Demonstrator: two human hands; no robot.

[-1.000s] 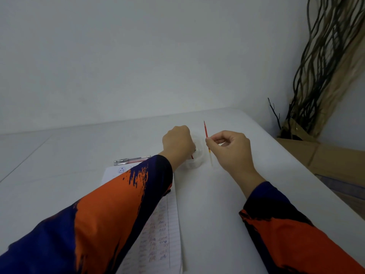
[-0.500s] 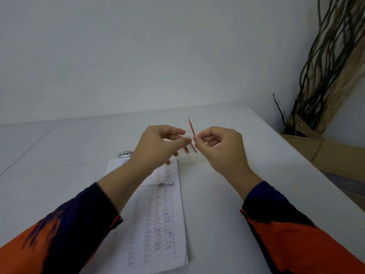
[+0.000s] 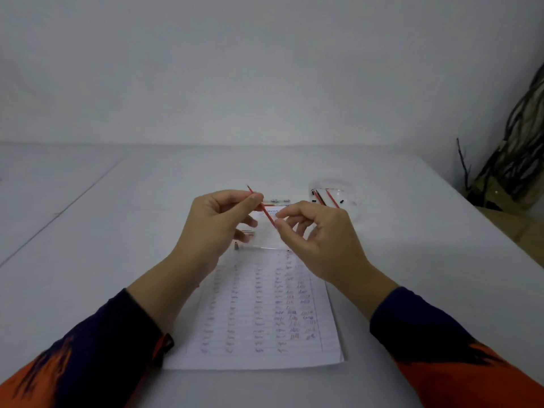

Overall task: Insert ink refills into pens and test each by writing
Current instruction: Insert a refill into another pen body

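- Hands meet above a lined sheet (image 3: pixel 262 313) on the white table (image 3: pixel 412 260); both sleeves are dark blue with orange.
- Left hand (image 3: pixel 216 228) pinches the red ink refill (image 3: pixel 263 208) near its upper end between thumb and forefinger, the other fingers curled under.
- Right hand (image 3: pixel 319 240) pinches the refill's lower end with thumb and forefinger; its remaining fingers are loosely bent.
- Refill slants from upper left to lower right, held in the air over the top of the sheet.
- Sheet carries columns of short scribbles in blue and red ink; none can be read, and the printed heading at its top is too small to make out.
- Clear pen barrel (image 3: pixel 259 247) lies across the sheet below the hands, its metal tip at the left.
- Another pen (image 3: pixel 276 201) lies beyond the sheet's top edge.
- Clear container (image 3: pixel 331 197) on the far right holds more red refills.
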